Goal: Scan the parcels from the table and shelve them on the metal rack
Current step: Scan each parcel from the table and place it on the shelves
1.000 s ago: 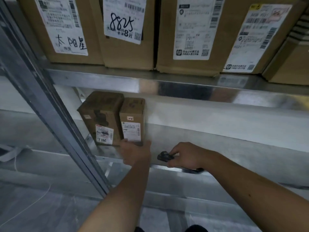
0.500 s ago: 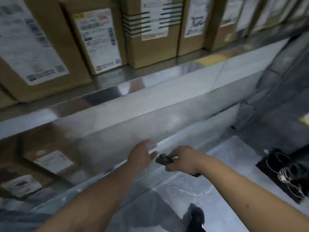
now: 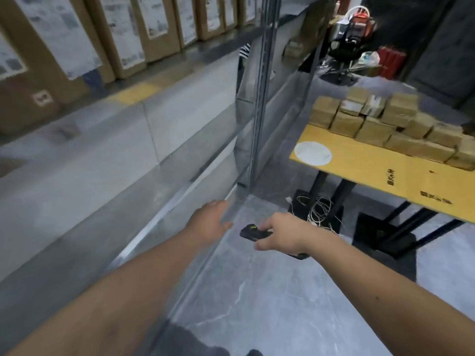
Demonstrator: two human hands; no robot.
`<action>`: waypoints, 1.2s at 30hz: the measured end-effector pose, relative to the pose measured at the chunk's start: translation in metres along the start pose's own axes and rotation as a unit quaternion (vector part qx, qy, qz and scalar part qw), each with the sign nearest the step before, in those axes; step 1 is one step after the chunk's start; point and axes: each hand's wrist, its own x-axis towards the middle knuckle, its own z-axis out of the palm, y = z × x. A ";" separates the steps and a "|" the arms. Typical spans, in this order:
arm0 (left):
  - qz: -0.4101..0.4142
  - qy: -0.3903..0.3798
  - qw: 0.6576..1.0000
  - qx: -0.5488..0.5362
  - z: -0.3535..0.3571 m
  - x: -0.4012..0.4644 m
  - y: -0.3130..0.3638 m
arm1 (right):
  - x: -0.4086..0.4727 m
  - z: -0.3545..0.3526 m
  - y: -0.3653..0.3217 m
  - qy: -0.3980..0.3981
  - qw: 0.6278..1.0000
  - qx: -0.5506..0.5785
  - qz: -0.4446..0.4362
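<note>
The parcels (image 3: 390,129) are small brown cardboard boxes, some with pale labels, packed close in rows and stacked on the yellow worktop (image 3: 372,173), which stands well off to the right of and beyond the right hand's fingers. More parcels, taller brown cartons with white printed labels (image 3: 144,29), stand side by side on the upper shelf of the metal rack (image 3: 180,119), far above and to the left of the left hand's fingers; they are blurred and their print cannot be read. The right hand (image 3: 282,236) reaches forward over the grey floor (image 3: 257,304), its fingers curled round a small black scanner (image 3: 253,232) with a green spot on top, the scanner's head pointing left toward the other hand. The left hand (image 3: 209,223) is stretched out just left of the scanner, palm down, its fingers straight and loose and holding nothing, hovering by the front edge of the rack's lower shelf near the upright post (image 3: 259,98). Beyond the right hand's fingers, under the worktop, lies a tangle of white cables (image 3: 318,209).
</note>
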 end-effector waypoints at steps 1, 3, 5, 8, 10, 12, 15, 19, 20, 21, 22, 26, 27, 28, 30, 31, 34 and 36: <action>0.011 -0.004 1.000 -0.003 0.004 0.022 0.018 | 0.002 -0.015 0.017 0.006 1.000 0.005 0.011; 0.030 -0.009 1.000 -0.001 0.012 0.063 0.050 | 0.007 -0.042 0.050 0.020 0.999 0.013 0.029; 0.048 -0.012 0.999 -0.002 0.021 0.105 0.079 | 0.012 -0.067 0.081 0.035 0.998 0.025 0.048; 0.073 -0.029 0.997 -0.026 0.031 0.164 0.114 | 0.022 -0.101 0.122 0.060 0.994 0.054 0.078; 0.086 -0.040 0.995 -0.041 0.037 0.202 0.133 | 0.032 -0.123 0.147 0.077 0.991 0.065 0.091; 0.089 -0.042 0.994 -0.050 0.044 0.245 0.148 | 0.047 -0.151 0.173 0.098 0.986 0.082 0.108; 0.095 -0.048 0.993 -0.055 0.054 0.314 0.167 | 0.077 -0.196 0.205 0.128 0.977 0.113 0.131; 0.121 -0.072 0.989 -0.044 0.054 0.412 0.190 | 0.123 -0.257 0.238 0.161 0.963 0.145 0.159; 0.123 -0.075 0.989 -0.043 0.052 0.435 0.195 | 0.135 -0.272 0.244 0.162 0.961 0.152 0.164; 0.125 -0.079 0.988 -0.042 0.050 0.457 0.200 | 0.146 -0.286 0.250 0.165 0.959 0.158 0.168; 0.126 -0.085 0.988 -0.040 0.048 0.480 0.205 | 0.157 -0.300 0.257 0.169 0.956 0.165 0.173; 0.116 -0.093 0.988 -0.034 0.039 0.557 0.224 | 0.201 -0.346 0.277 0.188 0.944 0.199 0.182; 0.112 -0.096 0.988 -0.036 0.038 0.573 0.228 | 0.212 -0.356 0.282 0.191 0.943 0.203 0.181; 0.111 -0.100 0.988 -0.034 0.036 0.589 0.232 | 0.224 -0.366 0.288 0.192 0.942 0.208 0.178; 0.106 -0.107 0.988 -0.028 0.035 0.620 0.240 | 0.249 -0.385 0.301 0.189 0.940 0.224 0.176; 0.099 -0.111 0.989 -0.026 0.036 0.636 0.245 | 0.261 -0.395 0.308 0.185 0.940 0.230 0.175; 0.069 -0.107 0.992 -0.025 0.041 0.687 0.261 | 0.297 -0.426 0.337 0.152 0.944 0.238 0.169; 0.053 -0.095 0.993 -0.034 0.048 0.724 0.274 | 0.323 -0.450 0.362 0.140 0.943 0.249 0.170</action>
